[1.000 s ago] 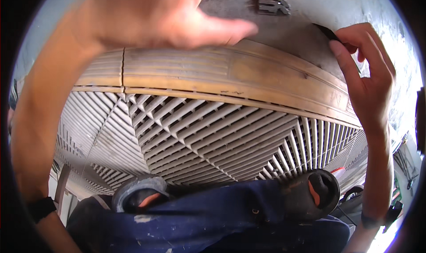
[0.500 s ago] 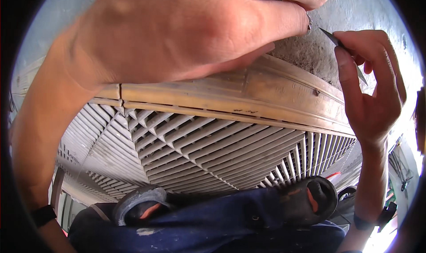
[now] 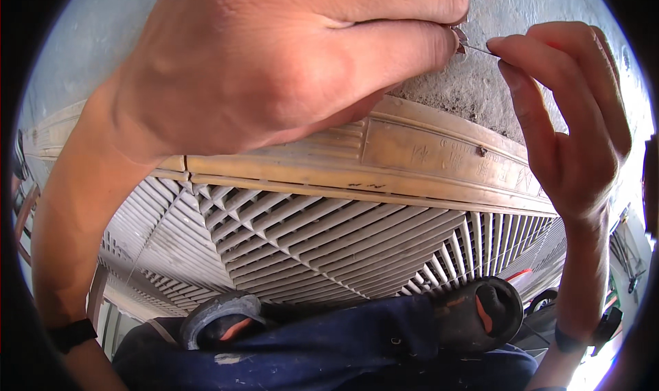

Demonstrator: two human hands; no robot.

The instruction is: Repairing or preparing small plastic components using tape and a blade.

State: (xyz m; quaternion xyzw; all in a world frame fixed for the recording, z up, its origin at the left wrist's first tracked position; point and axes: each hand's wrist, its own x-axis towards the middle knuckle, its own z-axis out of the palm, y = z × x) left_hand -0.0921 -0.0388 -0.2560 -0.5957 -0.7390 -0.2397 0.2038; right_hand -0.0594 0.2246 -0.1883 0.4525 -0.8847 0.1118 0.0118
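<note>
My left hand (image 3: 288, 68) fills the upper left and middle, with its back toward me. Its thumb and fingers are closed in a pinch on a small shiny metal piece (image 3: 460, 41), which pokes out past the fingertips; most of it is hidden. To the right, my right hand (image 3: 576, 109) pinches a slim pointed metal tool (image 3: 484, 50) between thumb and forefinger. The tool's tip points left and reaches the small metal piece, touching it or very near. The rest of the tool is hidden by the fingers.
Below my hands runs a yellowed casing (image 3: 439, 154) with a pale louvred grille (image 3: 343, 247). A worn grey surface (image 3: 494, 109) lies behind them. Dark blue trousers (image 3: 316, 336) and two dark shoes (image 3: 487, 315) with orange parts are at the bottom.
My right hand has moved up and left, bringing the tool's tip from a gap to the small metal piece. My left hand has shifted slightly left and down.
</note>
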